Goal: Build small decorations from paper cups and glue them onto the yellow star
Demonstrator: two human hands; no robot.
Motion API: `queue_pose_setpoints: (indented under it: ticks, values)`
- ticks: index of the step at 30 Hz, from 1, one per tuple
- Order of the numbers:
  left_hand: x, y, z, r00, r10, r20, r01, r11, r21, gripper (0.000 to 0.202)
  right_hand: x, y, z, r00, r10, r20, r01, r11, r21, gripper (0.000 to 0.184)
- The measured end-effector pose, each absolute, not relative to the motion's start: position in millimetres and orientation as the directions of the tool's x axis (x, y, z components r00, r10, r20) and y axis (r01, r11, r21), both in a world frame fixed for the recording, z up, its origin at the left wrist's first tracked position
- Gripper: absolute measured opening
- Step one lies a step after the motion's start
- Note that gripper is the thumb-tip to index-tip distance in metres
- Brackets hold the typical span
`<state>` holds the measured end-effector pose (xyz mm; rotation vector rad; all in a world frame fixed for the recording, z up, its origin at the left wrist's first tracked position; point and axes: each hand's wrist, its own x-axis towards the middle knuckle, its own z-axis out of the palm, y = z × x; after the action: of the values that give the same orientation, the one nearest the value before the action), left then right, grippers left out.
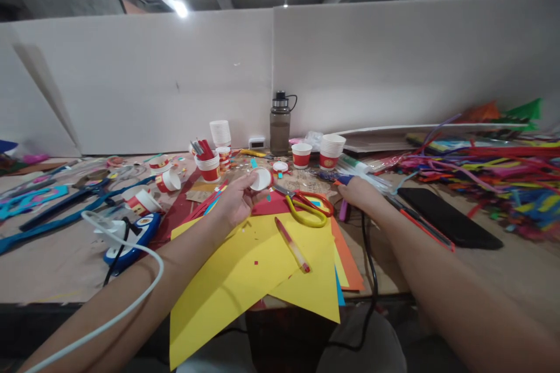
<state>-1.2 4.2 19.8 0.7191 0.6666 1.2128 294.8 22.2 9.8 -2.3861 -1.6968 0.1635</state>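
Note:
My left hand (240, 197) pinches a cut-down paper cup (261, 178), its white round face toward me. My right hand (353, 189) is closed around what looks like a blue hot glue gun (333, 176), partly hidden by the fingers; a black cord (370, 256) runs down below that hand. Between the hands, red-handled scissors (315, 201) and yellow-handled scissors (308, 215) lie overlapping. Yellow paper sheets (236, 268) spread in front, with a red pen (292, 246) on top. Another cut-down cup piece (280, 167) lies just behind the left hand.
Paper cups (331, 151) and a water bottle (280, 125) stand along the back. A cup of red pens (207, 166) is left of centre. A black phone (450, 217) and colourful strips (494, 169) lie right. A white cable (149, 297) crosses my left forearm.

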Motion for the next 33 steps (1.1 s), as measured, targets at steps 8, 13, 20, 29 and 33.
queue_pose_setpoints:
  ticks: [8, 13, 20, 29, 33]
  values:
    - [-2, 8, 18, 0.175, 0.978, -0.116, -0.606, 0.2, 0.77, 0.015, 294, 9, 19, 0.366, 0.922, 0.127, 0.894, -0.311, -0.322, 0.041]
    - [-2, 7, 17, 0.152, 0.987, -0.05, -0.574, 0.129, 0.808, 0.018, 287, 0, 26, 0.343, 0.885, 0.316, 0.835, -0.132, -0.535, 0.04]
    - [-3, 10, 15, 0.106, 0.989, -0.101, -0.569, 0.143, 0.81, 0.017, 276, -4, 28, 0.308, 0.874, 0.375, 0.509, 0.181, -0.842, 0.025]
    - [-2, 7, 12, 0.129, 0.992, -0.016, -0.503, 0.079, 0.861, 0.016, 245, -29, 41, 0.064, 0.922, 0.382, 0.156, 0.369, -0.916, 0.038]
    - [0, 2, 10, 0.114, 0.992, 0.047, -0.405, 0.003, 0.914, 0.023, 242, -35, 38, -0.005, 0.922, 0.387, 0.183, 0.382, -0.906, 0.034]
